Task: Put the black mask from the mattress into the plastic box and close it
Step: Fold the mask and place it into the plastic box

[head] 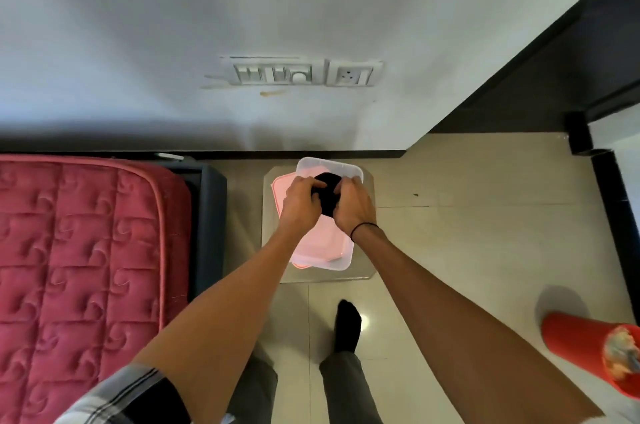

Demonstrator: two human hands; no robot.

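I am looking down at both hands closing on the black mask [328, 193], bunched between them over the plastic box [341, 170]; my left hand [300, 204] is pinching it at 9 o'clock, my right hand [354, 207] at 3 o'clock. The box is sitting on a small stool [367, 250], with the pink lid [313, 243] lying beneath the hands and the red mattress [86, 250] lying off at 9 o'clock

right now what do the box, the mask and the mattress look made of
Box: translucent plastic, smooth; the pink lid under it shows through its wall.
Black mask: soft matte cloth, likely fabric; it bunches between the left hand and right hand.
Mattress: red quilted textile with a slight sheen, stitched swirls and piped edge.
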